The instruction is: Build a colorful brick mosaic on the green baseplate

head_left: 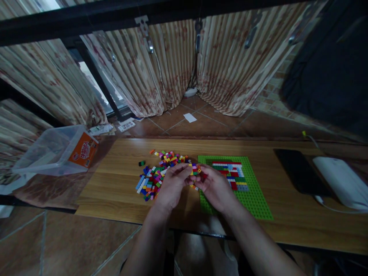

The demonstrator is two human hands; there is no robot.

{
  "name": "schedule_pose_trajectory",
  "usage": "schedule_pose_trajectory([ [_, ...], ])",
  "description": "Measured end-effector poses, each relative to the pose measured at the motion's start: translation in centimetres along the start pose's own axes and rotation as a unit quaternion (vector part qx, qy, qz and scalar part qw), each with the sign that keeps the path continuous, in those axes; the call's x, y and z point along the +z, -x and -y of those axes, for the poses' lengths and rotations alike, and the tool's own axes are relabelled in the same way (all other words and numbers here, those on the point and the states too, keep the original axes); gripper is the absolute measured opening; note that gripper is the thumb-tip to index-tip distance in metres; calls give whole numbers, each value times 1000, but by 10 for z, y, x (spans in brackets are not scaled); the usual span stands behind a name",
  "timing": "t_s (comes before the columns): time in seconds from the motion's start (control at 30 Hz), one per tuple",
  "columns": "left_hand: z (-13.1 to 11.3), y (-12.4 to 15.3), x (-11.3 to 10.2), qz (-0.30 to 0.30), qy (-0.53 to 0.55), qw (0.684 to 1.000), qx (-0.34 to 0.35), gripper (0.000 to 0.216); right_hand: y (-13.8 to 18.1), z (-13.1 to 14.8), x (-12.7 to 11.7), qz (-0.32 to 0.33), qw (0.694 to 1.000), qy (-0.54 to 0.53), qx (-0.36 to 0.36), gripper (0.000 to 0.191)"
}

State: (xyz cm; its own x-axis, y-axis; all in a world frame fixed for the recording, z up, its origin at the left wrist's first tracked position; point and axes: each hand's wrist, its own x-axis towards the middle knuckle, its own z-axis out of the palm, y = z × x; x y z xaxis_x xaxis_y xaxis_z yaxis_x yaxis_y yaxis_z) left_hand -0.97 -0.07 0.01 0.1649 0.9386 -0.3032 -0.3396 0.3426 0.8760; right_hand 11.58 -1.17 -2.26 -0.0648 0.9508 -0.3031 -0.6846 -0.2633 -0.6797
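Note:
A pile of several small coloured bricks [156, 172] lies on the wooden table [115, 184]. To its right sits a green baseplate [255, 199] with rows of white, red, blue and yellow bricks [232, 174] fixed on its upper part. My left hand [172, 184] and my right hand [215, 188] meet over the baseplate's left edge. Both have their fingers pinched together round a small cluster of coloured bricks [197, 170] held between them.
A clear plastic tub [48, 151] with an orange label sits at the table's left end. A dark tablet [299, 170] and a white device [339, 182] with a cable lie at the right. Striped curtains and a tiled floor lie beyond.

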Motion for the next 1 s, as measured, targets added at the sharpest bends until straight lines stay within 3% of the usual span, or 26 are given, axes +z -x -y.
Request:
schedule_pose_trajectory([
  [0.13, 2, -1, 3, -5, -46, 999, 21, 23, 1, -1, 4, -12, 999, 44, -12, 29],
  [0.3, 12, -3, 9, -5, -80, 994, 67, 20, -1, -6, 7, -96, 981, 146, -81, 42],
  [0.47, 19, -3, 11, -48, -79, 993, 75, 14, -2, -8, 6, -91, 972, 182, -114, 44],
  [0.77, 17, 0, 13, -66, 18, 997, 38, 24, -5, -15, 7, -78, 988, 96, -91, 41],
  [1.0, 10, 2, 15, -70, 63, 995, 38, 23, -3, -7, 10, -70, 997, 12, -42, 26],
])
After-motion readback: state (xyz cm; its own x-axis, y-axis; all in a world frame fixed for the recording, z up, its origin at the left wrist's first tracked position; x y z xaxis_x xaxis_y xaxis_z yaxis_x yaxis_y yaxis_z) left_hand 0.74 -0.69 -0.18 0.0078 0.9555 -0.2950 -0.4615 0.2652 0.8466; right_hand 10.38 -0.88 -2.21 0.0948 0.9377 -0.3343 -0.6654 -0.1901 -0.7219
